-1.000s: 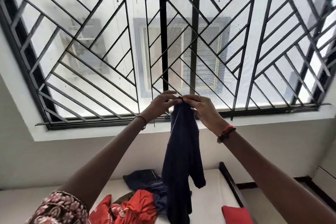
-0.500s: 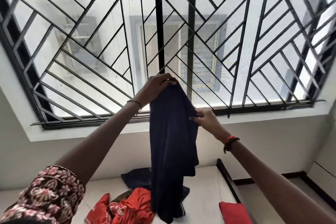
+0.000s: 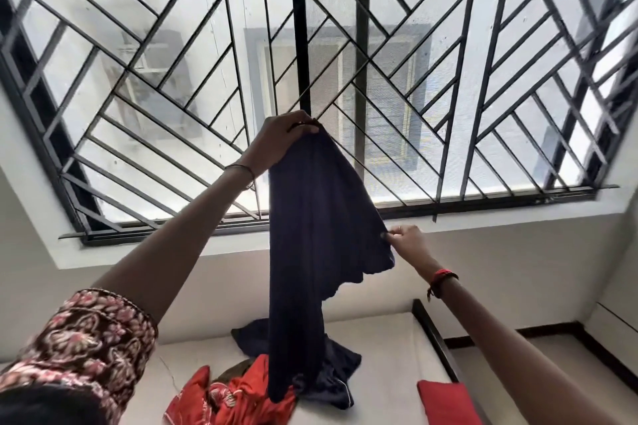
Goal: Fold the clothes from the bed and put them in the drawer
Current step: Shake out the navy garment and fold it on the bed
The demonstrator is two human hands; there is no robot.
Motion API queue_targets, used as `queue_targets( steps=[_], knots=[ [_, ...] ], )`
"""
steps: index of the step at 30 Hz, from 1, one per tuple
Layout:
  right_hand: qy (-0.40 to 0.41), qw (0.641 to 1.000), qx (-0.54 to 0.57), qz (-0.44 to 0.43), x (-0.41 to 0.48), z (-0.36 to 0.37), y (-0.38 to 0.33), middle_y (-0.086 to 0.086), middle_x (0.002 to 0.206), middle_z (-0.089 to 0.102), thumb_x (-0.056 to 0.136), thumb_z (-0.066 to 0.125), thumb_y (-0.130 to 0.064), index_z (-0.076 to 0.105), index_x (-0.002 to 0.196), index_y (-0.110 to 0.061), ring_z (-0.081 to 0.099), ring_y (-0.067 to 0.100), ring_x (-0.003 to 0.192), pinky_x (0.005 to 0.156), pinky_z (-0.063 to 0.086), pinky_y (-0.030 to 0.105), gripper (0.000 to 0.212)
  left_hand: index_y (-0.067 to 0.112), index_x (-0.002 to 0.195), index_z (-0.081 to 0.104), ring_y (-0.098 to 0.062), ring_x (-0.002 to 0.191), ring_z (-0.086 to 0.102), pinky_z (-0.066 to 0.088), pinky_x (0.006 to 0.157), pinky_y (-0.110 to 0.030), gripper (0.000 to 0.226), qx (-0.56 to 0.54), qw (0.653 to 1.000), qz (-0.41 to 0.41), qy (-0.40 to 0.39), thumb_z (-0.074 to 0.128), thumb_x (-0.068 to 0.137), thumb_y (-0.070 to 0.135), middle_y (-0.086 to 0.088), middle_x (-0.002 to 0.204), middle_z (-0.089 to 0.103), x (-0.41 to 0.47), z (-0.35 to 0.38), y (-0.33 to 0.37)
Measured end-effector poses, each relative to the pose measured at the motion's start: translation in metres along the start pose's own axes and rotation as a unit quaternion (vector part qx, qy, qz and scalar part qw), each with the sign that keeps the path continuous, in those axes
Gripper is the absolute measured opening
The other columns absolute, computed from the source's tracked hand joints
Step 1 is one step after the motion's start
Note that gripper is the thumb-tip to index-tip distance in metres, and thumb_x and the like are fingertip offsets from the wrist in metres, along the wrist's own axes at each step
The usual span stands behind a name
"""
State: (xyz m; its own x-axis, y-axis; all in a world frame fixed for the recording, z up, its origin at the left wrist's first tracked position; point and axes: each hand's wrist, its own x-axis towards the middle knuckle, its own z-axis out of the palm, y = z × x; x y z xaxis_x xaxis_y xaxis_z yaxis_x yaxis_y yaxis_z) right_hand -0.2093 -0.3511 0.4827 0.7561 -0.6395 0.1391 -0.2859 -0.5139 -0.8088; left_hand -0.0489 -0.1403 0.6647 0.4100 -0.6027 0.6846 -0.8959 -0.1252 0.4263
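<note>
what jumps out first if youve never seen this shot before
A navy garment hangs in the middle, held high by the left hand while the right hand pinches its lower right edge. Behind it a big window with a black diagonal grille fills the top. Below, on the bed, lie red clothes, another dark garment and a red cushion.

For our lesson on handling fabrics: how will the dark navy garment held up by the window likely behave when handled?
The dark navy garment is probably floppy: it hangs in long folds from the left hand. It seems light, since the right hand draws its edge sideways with just a pinch. It is unlikely to hold any shape unsupported.
</note>
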Motion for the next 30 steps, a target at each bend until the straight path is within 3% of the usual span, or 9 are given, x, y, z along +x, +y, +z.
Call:
queue_targets(
  steps=[3,11,15,17,20,22,25,27,30],
  knots=[
    [-0.035,0.989,0.127,0.070,0.000,0.001,0.004,0.007,0.057,0.043,0.089,0.058,-0.011,0.048,0.067,-0.008,0.036,0.015,0.045,0.043,0.027,0.020,0.025,0.015,0.093,0.068,0.015,0.074,0.053,0.037,0.072,-0.006,0.010,-0.002,1.000,-0.007,0.014,0.061,0.090,0.021,0.012,0.083,0.063,0.002,-0.004,-0.001],
    [-0.089,0.953,0.241,0.161,-0.010,0.006,0.021,0.003,0.089,0.062,0.094,0.054,-0.020,0.051,0.083,-0.018,0.057,0.021,0.082,0.071,0.049,0.034,0.012,0.008,0.094,0.068,0.015,0.078,0.054,0.038,0.077,-0.008,0.015,0.004,0.999,0.005,0.037,0.060,0.090,0.020,0.005,0.089,0.065,0.005,-0.010,-0.004],
    [-0.083,0.911,0.367,0.168,-0.013,0.013,0.022,0.012,0.087,0.065,0.096,0.051,-0.008,0.050,0.087,-0.010,0.064,0.028,0.075,0.075,0.053,0.037,0.009,0.014,0.093,0.068,0.010,0.077,0.055,0.039,0.077,-0.011,0.011,0.000,0.999,-0.005,0.045,0.060,0.090,0.021,0.003,0.088,0.066,0.005,-0.008,-0.004],
    [-0.043,0.913,0.386,0.124,-0.014,0.016,0.025,0.013,0.081,0.065,0.092,0.055,-0.003,0.053,0.090,-0.005,0.063,0.024,0.068,0.069,0.056,0.030,0.004,0.012,0.092,0.068,0.003,0.076,0.055,0.039,0.075,-0.013,0.013,-0.003,0.998,-0.015,0.055,0.061,0.090,0.023,-0.002,0.087,0.067,0.005,-0.008,-0.004],
    [0.024,0.957,0.282,0.057,-0.018,0.016,0.031,0.003,0.069,0.064,0.085,0.067,-0.008,0.064,0.087,-0.006,0.053,0.009,0.059,0.053,0.045,0.015,0.005,0.009,0.093,0.067,0.010,0.067,0.051,0.037,0.069,-0.009,0.016,0.006,0.997,-0.021,0.069,0.061,0.091,0.023,-0.003,0.080,0.064,0.006,-0.010,-0.003],
    [0.035,0.976,0.207,0.058,-0.017,0.012,0.033,-0.005,0.055,0.057,0.084,0.069,-0.014,0.069,0.084,-0.009,0.043,0.001,0.044,0.045,0.036,0.014,0.005,0.008,0.092,0.067,0.012,0.063,0.049,0.036,0.065,-0.008,0.016,0.009,0.997,-0.026,0.067,0.061,0.091,0.023,0.002,0.073,0.061,0.006,-0.010,-0.003],
    [0.010,0.955,0.275,0.111,-0.015,0.011,0.028,0.000,0.047,0.045,0.090,0.059,-0.006,0.061,0.090,0.001,0.038,0.006,0.032,0.036,0.035,0.016,0.007,0.010,0.090,0.066,0.013,0.061,0.048,0.035,0.064,-0.007,0.014,0.009,0.997,-0.028,0.067,0.061,0.091,0.022,0.013,0.067,0.055,0.006,-0.008,-0.002],
    [0.002,0.924,0.363,0.120,-0.017,0.012,0.021,0.012,0.060,0.058,0.095,0.049,-0.003,0.056,0.093,0.006,0.057,0.014,0.040,0.042,0.051,0.024,0.011,0.010,0.088,0.065,0.010,0.059,0.047,0.035,0.062,-0.008,0.014,0.008,0.997,-0.024,0.071,0.061,0.091,0.023,0.010,0.066,0.053,0.007,-0.006,-0.001],
    [-0.055,0.913,0.395,0.092,-0.022,0.018,0.019,0.017,0.104,0.067,0.096,0.054,-0.019,0.056,0.106,0.001,0.071,0.024,0.080,0.070,0.060,0.036,0.023,0.013,0.086,0.064,0.009,0.059,0.047,0.035,0.063,-0.009,0.010,0.002,0.997,-0.014,0.076,0.061,0.091,0.022,0.013,0.064,0.052,0.008,-0.003,0.003]
  ],
)
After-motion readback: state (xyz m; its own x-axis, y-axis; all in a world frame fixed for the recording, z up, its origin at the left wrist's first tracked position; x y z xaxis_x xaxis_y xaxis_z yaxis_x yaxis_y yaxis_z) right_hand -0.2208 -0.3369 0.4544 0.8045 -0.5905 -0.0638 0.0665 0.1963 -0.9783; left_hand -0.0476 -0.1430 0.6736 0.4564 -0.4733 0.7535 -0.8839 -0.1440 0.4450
